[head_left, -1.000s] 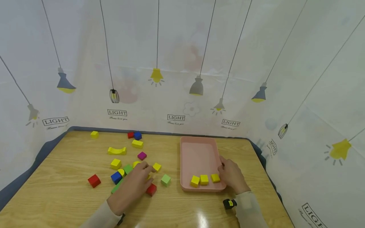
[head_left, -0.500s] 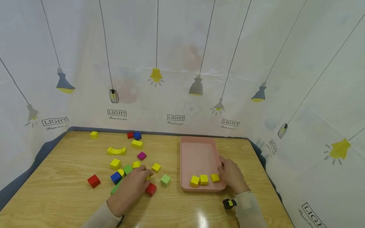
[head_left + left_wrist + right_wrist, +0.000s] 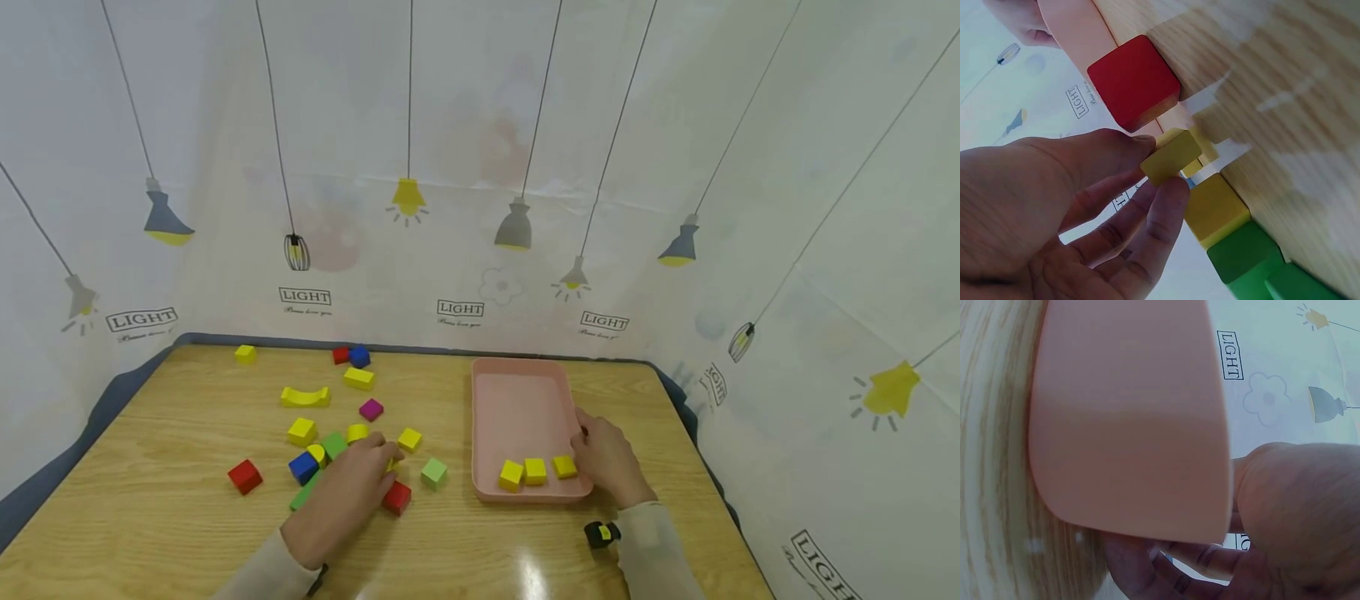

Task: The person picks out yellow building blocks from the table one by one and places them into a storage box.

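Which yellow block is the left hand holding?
The small yellow block pinched between thumb and finger of the left hand, near a red block; the other yellow blocks sit on the table or in the pink tray.

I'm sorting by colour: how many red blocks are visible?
3: one red block at the back beside a blue block, another on the left, a third by the left hand, which may hide more.

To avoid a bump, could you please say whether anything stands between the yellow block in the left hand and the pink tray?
Yes: the light green block on the table lies between the held yellow block and the pink tray, whose raised rim comes next.
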`<state>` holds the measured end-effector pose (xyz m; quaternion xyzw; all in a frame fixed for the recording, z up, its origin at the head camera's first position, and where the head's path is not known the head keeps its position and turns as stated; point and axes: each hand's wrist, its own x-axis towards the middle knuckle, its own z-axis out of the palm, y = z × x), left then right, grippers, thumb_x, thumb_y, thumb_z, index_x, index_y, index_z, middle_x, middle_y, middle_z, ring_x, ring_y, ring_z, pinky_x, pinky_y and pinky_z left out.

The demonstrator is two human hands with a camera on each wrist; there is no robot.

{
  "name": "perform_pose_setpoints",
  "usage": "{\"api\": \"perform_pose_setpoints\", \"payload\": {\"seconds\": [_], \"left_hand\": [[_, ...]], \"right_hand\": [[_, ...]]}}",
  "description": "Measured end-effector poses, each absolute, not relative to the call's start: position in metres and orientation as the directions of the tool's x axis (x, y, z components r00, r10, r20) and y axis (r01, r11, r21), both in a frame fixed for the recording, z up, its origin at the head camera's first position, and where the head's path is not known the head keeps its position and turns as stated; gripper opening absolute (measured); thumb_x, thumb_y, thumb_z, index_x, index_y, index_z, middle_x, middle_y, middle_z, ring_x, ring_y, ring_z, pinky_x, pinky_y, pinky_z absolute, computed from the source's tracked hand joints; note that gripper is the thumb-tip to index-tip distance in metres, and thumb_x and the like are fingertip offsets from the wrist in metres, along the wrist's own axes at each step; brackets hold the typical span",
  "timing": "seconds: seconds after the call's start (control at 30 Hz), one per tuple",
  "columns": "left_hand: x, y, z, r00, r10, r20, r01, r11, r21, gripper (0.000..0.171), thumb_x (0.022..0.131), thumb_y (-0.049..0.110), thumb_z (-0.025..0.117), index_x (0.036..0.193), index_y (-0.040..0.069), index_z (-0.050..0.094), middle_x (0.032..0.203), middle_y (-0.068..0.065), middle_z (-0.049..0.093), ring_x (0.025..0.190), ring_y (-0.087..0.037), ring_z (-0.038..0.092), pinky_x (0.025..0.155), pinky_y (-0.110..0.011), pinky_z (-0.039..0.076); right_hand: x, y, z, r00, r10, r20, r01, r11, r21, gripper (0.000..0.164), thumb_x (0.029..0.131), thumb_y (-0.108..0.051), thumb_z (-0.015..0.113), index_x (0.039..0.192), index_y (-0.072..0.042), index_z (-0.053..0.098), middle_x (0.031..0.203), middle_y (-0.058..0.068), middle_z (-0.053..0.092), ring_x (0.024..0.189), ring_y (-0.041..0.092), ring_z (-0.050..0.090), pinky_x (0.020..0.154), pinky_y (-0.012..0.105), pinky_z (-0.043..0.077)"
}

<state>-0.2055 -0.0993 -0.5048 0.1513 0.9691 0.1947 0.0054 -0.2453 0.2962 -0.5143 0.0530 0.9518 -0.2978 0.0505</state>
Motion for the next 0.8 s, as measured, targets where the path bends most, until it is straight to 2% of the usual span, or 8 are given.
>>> {"api": "perform_pose_setpoints", "payload": {"seconds": [0.27, 0.5, 0.8], "left_hand": [[-0.205, -0.093, -0.502, -0.948, 0.306, 0.090, 0.315, 0.853, 0.416, 0.020, 0.104, 0.005, 0.087, 0.123, 0.010, 0.085, 0.110, -0.003, 0.075, 0.082, -0.010, 0.059, 0.071, -0.024, 0.059], [-0.206, -0.084, -0.498, -0.937, 0.326, 0.125, 0.348, 0.846, 0.404, 0.022, 0.102, 0.006, 0.089, 0.124, 0.011, 0.086, 0.115, -0.005, 0.077, 0.088, -0.010, 0.064, 0.081, -0.029, 0.069], [-0.212, -0.065, -0.487, -0.930, 0.347, 0.122, 0.364, 0.826, 0.430, 0.023, 0.104, 0.010, 0.088, 0.127, 0.013, 0.086, 0.113, -0.003, 0.076, 0.091, -0.012, 0.064, 0.085, -0.030, 0.069]], "right_hand": [[-0.245, 0.297, -0.514, -0.991, 0.061, -0.117, 0.117, 0.818, -0.564, 0.060, 0.118, -0.010, 0.056, 0.176, 0.002, 0.044, 0.146, 0.028, 0.075, 0.066, 0.020, 0.054, 0.059, 0.028, 0.046], [-0.247, 0.296, -0.514, -0.991, 0.064, -0.116, 0.117, 0.832, -0.543, 0.061, 0.118, -0.011, 0.058, 0.176, 0.002, 0.044, 0.157, 0.030, 0.071, 0.071, 0.020, 0.057, 0.063, 0.028, 0.048], [-0.246, 0.296, -0.513, -0.990, 0.067, -0.121, 0.123, 0.832, -0.542, 0.060, 0.118, -0.011, 0.058, 0.176, 0.001, 0.045, 0.161, 0.031, 0.068, 0.075, 0.022, 0.059, 0.066, 0.029, 0.050]]}}
